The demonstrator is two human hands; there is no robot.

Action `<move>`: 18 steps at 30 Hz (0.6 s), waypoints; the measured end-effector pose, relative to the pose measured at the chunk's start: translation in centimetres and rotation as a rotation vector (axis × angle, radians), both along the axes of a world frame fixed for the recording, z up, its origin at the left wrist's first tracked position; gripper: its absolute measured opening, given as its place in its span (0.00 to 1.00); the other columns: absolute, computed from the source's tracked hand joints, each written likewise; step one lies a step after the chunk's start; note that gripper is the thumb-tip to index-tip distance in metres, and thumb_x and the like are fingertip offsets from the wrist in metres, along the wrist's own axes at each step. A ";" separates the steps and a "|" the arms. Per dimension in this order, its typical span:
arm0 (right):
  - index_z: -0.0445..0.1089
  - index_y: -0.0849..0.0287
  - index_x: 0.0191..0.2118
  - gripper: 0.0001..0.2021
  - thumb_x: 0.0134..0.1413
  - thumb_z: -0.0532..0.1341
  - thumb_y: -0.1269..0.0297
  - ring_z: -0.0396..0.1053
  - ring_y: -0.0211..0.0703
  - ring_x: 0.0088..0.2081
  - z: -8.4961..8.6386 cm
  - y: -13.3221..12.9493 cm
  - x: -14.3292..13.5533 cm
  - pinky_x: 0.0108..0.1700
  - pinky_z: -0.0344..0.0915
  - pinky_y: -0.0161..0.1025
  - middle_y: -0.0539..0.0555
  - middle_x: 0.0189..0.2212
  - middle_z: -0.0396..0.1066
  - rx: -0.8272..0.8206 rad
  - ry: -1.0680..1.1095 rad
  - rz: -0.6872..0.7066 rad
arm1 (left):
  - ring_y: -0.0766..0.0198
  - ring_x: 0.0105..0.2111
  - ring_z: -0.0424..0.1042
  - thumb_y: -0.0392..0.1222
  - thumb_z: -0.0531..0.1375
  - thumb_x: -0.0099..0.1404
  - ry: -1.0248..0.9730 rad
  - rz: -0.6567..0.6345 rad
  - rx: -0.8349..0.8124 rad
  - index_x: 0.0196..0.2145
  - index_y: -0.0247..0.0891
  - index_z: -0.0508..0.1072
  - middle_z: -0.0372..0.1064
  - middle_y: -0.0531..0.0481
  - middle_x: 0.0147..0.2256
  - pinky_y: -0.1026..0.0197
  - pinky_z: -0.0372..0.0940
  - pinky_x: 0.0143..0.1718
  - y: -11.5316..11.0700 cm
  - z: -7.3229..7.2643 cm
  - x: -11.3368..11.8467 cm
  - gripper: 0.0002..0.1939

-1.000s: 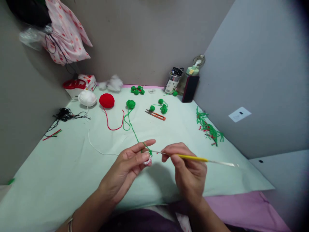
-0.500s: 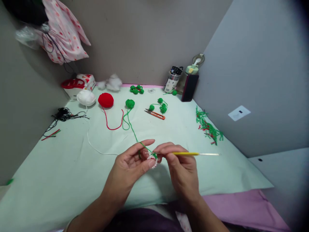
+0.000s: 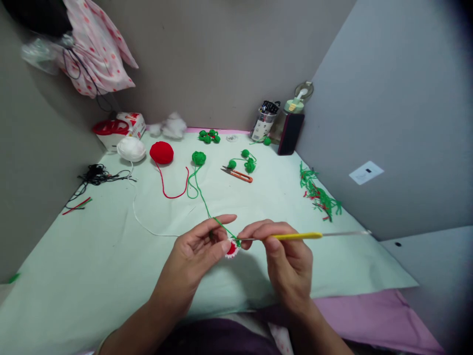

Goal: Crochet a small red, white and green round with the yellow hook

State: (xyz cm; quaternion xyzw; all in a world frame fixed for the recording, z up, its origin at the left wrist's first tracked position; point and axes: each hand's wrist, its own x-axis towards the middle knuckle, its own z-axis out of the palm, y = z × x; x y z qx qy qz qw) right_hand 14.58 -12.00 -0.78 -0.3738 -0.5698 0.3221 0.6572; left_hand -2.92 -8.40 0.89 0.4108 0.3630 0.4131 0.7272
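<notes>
Between thumb and fingers, my left hand [image 3: 197, 249] pinches a small round crochet piece [image 3: 232, 248] with a red middle, a white edge and some green at its upper right. Green yarn [image 3: 202, 196] runs from a green yarn ball [image 3: 198, 158] over my left fingers to the piece. My right hand [image 3: 286, 256] is closed around the yellow grip of a crochet hook [image 3: 299, 236]. The hook's thin left end meets the green stitches; its other metal end points right. White yarn [image 3: 148, 227] trails from the white yarn ball [image 3: 131, 149] towards my left hand.
A red yarn ball [image 3: 161, 153], orange thread snips [image 3: 237, 174] and small green balls [image 3: 250, 165] lie beyond my hands. Black yarn [image 3: 98, 175] is at the left, yarn scraps [image 3: 320, 195] at the right. A pen cup [image 3: 263, 123] and a phone [image 3: 291, 134] stand at the back.
My right hand has moved a little right with the hook, drawing its tip back to the piece's edge. The crochet piece has turned, so its red middle now shows more.
</notes>
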 end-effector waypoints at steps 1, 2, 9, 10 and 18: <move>0.76 0.54 0.47 0.10 0.74 0.56 0.67 0.77 0.43 0.38 0.0 -0.2 0.0 0.41 0.77 0.43 0.55 0.40 0.80 0.033 -0.052 -0.018 | 0.62 0.36 0.70 0.46 0.74 0.62 0.016 0.006 0.011 0.50 0.49 0.85 0.71 0.53 0.33 0.60 0.66 0.44 0.0 0.0 0.0 0.17; 0.76 0.53 0.49 0.11 0.74 0.56 0.68 0.78 0.44 0.40 0.1 -0.3 0.0 0.41 0.77 0.44 0.55 0.40 0.81 0.067 -0.102 -0.031 | 0.62 0.37 0.70 0.46 0.74 0.63 0.033 0.011 0.024 0.50 0.49 0.85 0.72 0.53 0.33 0.60 0.66 0.45 0.0 -0.1 0.0 0.17; 0.75 0.54 0.53 0.12 0.74 0.56 0.68 0.80 0.47 0.42 0.3 -0.6 0.0 0.40 0.78 0.46 0.59 0.43 0.81 0.259 -0.416 -0.097 | 0.61 0.37 0.73 0.43 0.74 0.62 0.120 0.091 0.097 0.49 0.48 0.85 0.75 0.53 0.32 0.58 0.69 0.46 0.0 -0.2 0.2 0.17; 0.75 0.54 0.52 0.11 0.74 0.56 0.68 0.80 0.46 0.42 0.3 -0.6 0.0 0.39 0.78 0.45 0.59 0.44 0.81 0.261 -0.427 -0.103 | 0.60 0.36 0.74 0.43 0.74 0.62 0.135 0.110 0.105 0.49 0.48 0.85 0.75 0.53 0.32 0.58 0.70 0.47 0.0 -0.1 0.2 0.17; 0.76 0.52 0.54 0.13 0.73 0.56 0.70 0.80 0.46 0.42 0.0 -0.7 0.1 0.38 0.78 0.43 0.59 0.44 0.81 0.294 -0.504 -0.145 | 0.56 0.40 0.75 0.42 0.74 0.61 0.252 0.209 0.211 0.43 0.48 0.86 0.77 0.51 0.33 0.55 0.68 0.51 -0.8 0.1 0.5 0.11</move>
